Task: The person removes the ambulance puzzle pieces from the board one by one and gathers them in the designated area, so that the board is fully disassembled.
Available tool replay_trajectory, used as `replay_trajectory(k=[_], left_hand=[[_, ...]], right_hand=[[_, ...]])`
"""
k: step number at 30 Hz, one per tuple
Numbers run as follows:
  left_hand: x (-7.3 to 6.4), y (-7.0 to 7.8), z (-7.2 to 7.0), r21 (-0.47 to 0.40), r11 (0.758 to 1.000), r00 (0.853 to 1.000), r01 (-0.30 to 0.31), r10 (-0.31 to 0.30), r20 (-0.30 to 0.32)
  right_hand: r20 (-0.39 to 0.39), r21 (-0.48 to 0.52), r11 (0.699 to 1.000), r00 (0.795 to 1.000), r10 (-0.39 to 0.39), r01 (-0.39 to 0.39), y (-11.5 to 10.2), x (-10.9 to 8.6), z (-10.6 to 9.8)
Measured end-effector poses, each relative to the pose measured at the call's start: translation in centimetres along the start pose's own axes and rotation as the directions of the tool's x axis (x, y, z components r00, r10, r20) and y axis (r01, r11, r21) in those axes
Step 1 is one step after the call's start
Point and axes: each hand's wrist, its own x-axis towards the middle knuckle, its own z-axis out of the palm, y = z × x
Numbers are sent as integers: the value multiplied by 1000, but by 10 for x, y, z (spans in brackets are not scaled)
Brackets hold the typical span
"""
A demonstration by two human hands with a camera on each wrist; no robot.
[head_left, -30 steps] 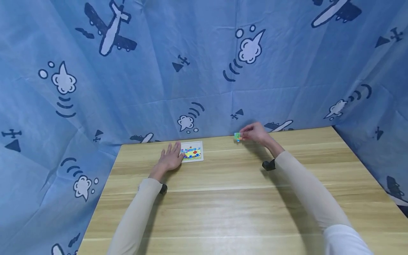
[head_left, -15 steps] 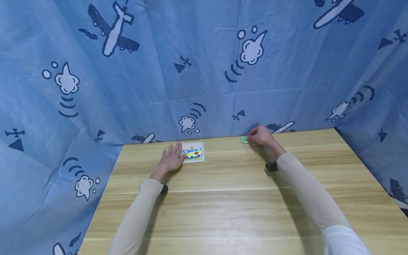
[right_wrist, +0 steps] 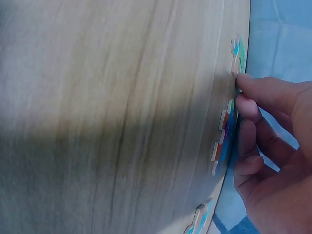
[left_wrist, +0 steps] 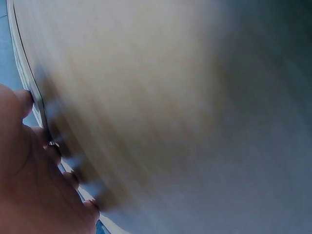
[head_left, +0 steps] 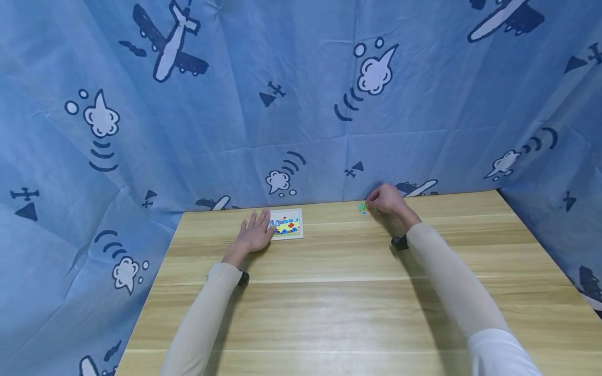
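A white-framed jigsaw puzzle (head_left: 291,236) with a yellow ambulance picture lies near the table's back edge. My left hand (head_left: 254,235) rests with straight fingers over its left part, hiding that side. In the left wrist view the fingers of my left hand (left_wrist: 36,165) are spread along the left. Further right, my right hand (head_left: 388,200) holds a small green and blue puzzle piece (head_left: 362,209) down at the tabletop. From the right wrist view, thumb and forefinger of my right hand (right_wrist: 273,126) pinch one end of that puzzle piece (right_wrist: 238,56), which lies flat.
More puzzle pieces (right_wrist: 222,141) lie in a row under the right hand's fingers, with another piece (right_wrist: 200,217) beyond; the hand hides them in the head view. The wooden table (head_left: 301,313) ends at a blue curtain (head_left: 310,104) printed with planes.
The right hand has moved a little right with the puzzle piece and lowered it flat onto the table. The left hand stays on the puzzle. The head view has shifted slightly.
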Motion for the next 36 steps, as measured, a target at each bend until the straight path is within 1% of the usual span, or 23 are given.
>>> replay_trajectory(k=[3, 9, 12, 17, 22, 25, 29, 33, 36], left_hand=[[0, 0, 1, -8, 1000, 1000, 7, -7, 7], [-2, 2, -1, 19, 1000, 1000, 11, -11, 1], [-3, 2, -2, 20, 1000, 1000, 12, -12, -2], [4, -2, 3, 0, 1000, 1000, 18, -18, 12], [12, -5, 8, 8, 1000, 1000, 18, -19, 23], [14, -5, 9, 13, 1000, 1000, 18, -18, 25], [8, 1, 5, 29, 1000, 1000, 8, -8, -5], [0, 8, -3, 34, 999, 999, 4, -2, -47], [-2, 11, -2, 30, 1000, 998, 1, 1, -65]], right_hand=[[9, 13, 1000, 1000, -8, 8, 2, 1, 0], [16, 7, 1000, 1000, -21, 21, 5, 2, 1], [20, 9, 1000, 1000, -22, 22, 6, 2, 1], [16, 34, 999, 1000, -12, 11, 7, 2, 1], [21, 51, 999, 1000, -4, 3, 8, 1, 0], [16, 62, 998, 1000, -22, 21, 7, -1, -2], [7, 72, 993, 996, -92, 91, -6, -4, -5], [-2, 60, 986, 988, -154, 154, -31, -6, -1], [12, 57, 981, 982, -188, 187, -51, -7, 6]])
